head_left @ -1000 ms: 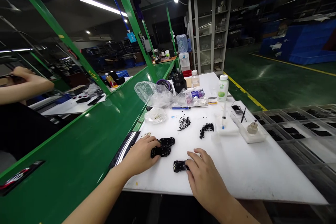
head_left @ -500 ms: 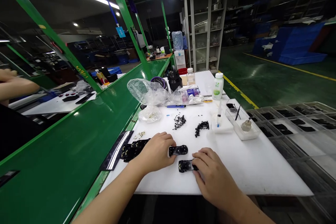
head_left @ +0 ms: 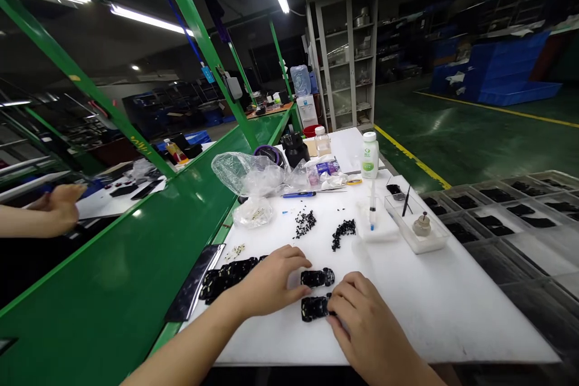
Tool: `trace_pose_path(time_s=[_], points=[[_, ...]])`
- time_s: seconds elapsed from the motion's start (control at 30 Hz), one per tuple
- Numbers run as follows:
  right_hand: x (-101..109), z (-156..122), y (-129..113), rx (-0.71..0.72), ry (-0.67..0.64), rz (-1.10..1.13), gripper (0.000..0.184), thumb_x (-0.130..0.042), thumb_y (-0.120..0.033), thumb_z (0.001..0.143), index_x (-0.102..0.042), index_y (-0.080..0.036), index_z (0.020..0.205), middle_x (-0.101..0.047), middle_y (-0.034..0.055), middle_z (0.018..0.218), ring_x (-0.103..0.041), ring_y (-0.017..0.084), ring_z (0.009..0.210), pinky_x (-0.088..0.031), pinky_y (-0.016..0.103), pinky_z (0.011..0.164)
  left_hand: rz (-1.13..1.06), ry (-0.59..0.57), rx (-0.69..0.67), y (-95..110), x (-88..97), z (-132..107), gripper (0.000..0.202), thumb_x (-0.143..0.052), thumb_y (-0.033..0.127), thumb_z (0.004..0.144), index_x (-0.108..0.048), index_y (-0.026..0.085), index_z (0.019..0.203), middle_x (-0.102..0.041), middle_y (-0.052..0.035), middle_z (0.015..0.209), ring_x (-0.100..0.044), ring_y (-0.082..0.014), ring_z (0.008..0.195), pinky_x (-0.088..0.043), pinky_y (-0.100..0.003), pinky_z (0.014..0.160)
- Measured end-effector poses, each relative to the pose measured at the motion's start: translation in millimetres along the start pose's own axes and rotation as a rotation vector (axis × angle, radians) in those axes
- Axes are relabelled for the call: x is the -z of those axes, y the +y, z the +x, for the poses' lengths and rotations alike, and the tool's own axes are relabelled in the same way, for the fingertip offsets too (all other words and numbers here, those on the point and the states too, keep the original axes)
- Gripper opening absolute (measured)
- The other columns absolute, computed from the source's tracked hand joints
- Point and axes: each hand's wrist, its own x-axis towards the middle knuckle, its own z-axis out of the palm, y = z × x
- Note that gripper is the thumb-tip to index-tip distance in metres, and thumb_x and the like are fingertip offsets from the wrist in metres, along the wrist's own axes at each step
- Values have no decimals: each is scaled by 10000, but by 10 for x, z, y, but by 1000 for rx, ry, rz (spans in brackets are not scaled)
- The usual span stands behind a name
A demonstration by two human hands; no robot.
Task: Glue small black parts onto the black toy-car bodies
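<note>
Two small black model cars lie one behind the other on the white tabletop. Around the left end of the far car (head_left: pixel 317 277), the thumb and fingers of my left hand (head_left: pixel 275 280) are spread, with a gap between them and it. My right hand (head_left: pixel 359 310) pinches the right end of the near car (head_left: pixel 313 309), and its fingertips cover that end. Left of my left hand sits a cluster of similar black cars (head_left: pixel 226 277), partly hidden by the hand. Beyond both hands are two piles of tiny black parts (head_left: pixel 305 223) (head_left: pixel 344 232).
A syringe (head_left: pixel 372 211) stands on a white block, beside a clear tray (head_left: pixel 429 244) with a small glass jar. A white bottle (head_left: pixel 370 157), plastic bags (head_left: pixel 253 211) and a blue pen (head_left: pixel 298 194) lie farther back. A green partition (head_left: pixel 136 241) borders the left; another person's arm (head_left: pixel 40 217) shows beyond.
My left hand has loosened from the far car, its fingers now apart. My right hand stays on the near car. The head view has shifted slightly, and the other person's arm has dropped lower.
</note>
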Motion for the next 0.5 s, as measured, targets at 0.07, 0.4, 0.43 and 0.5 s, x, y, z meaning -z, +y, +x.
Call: trace_pose_path(time_s=[0.07,0.4,0.43,0.5], points=[[1,0,13,15,2,8,126,-583,-112,845,-614,-233,862,-612,-9,923,-475,215,988,-451,372,850,-4,9,31,-106,154,-133,287,-635,304,820,-640,252,1102,-637,-76,1123,-592,-243,1031,-487,-372,907],[-1,2,13,51,18,33,238,-502,-34,825,-652,-218,839,-580,49,949,-458,252,988,-469,425,816,244,9,215,-407,175,-627,167,-654,271,772,-667,243,935,-601,-62,952,-559,-255,932,-460,-397,857],[11,1,4,47,5,29,240,-499,-33,827,-653,-217,837,-579,52,950,-457,253,989,-469,433,821,263,14,208,-395,152,-620,169,-659,275,767,-671,242,931,-599,-65,957,-551,-263,942,-450,-410,876],[33,-2,-12,36,-10,26,239,-504,-31,827,-655,-215,830,-577,54,952,-458,253,995,-467,442,833,293,16,192,-380,135,-592,161,-667,278,757,-679,240,913,-596,-71,967,-537,-275,953,-436,-429,885]])
